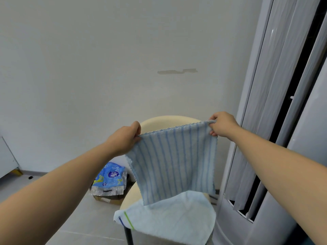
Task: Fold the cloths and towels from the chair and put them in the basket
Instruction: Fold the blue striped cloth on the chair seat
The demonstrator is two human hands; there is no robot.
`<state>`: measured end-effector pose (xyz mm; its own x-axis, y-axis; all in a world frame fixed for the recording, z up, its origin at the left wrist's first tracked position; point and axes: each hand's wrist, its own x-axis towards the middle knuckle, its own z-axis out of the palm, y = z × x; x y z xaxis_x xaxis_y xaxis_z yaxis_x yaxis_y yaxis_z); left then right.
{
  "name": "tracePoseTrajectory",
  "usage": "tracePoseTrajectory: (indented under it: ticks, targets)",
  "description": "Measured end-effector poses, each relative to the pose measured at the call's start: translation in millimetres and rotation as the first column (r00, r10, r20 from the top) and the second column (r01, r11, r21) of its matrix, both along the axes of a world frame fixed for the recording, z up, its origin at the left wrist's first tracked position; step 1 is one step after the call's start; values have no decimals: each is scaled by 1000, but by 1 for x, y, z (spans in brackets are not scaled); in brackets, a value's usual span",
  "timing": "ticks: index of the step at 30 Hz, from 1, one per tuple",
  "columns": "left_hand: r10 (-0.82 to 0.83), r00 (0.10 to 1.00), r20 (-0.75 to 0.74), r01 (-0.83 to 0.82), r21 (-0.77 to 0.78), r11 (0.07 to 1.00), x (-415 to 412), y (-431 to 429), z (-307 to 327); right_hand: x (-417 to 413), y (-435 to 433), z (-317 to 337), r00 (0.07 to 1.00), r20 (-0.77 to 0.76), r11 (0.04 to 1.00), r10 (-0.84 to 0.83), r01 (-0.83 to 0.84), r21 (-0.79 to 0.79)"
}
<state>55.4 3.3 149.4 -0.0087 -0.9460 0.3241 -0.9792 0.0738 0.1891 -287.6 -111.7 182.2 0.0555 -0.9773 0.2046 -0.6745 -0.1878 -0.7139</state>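
Far left, a white panel (7,156) was cut off by the frame edge; couldn't tell what it was. A blue printed packet (110,175) sat on a cardboard box (106,198) on the floor, print too small to read.

The left hand (126,138) pinched the top-left corner of the striped cloth (173,163), fingers curled tight on the hem. The cloth hung in the air, stretched flat between both hands, in front of the back of the chair (168,121) and over its seat. 0 folds in it.

Below it, 1 light blue towel (177,214) lay spread on the seat, unfolded, its green-and-blue-striped edge hanging over the front. Couldn't tell if the cloth's bottom edge touched the towel or just overlapped it in view.

The right hand (222,123) pinched the top-right corner, fingertips closed on the hem.

My read: the task was early or midway. This cloth was opened out and ready for its 1st fold, and at least 1 towel still waited on the chair. The basket wasn't in view, so nothing showed what had already gone in. The towel covered most of the seat, so anything under it was hidden, and the chair legs were mostly cut off. Far right, a grey pleated curtain (276,85) ran out of frame.
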Motion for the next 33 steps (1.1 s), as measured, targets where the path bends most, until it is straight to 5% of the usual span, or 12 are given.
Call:
tracePoseTrajectory:
  ticks: [6,21,33]
  targets:
    - [-182,958,220,164,98,982,-4,6,-1,-5,-1,-3,998,-62,999,26,-24,33]
    - [-16,984,-176,23,37,999,6,0,-5,-18,-5,-9,990,-110,995,-92,88,-42]
    - [88,994,63,-94,86,992,8,-1,-7,-18,-3,-12,985,-157,997,-71,67,-33]
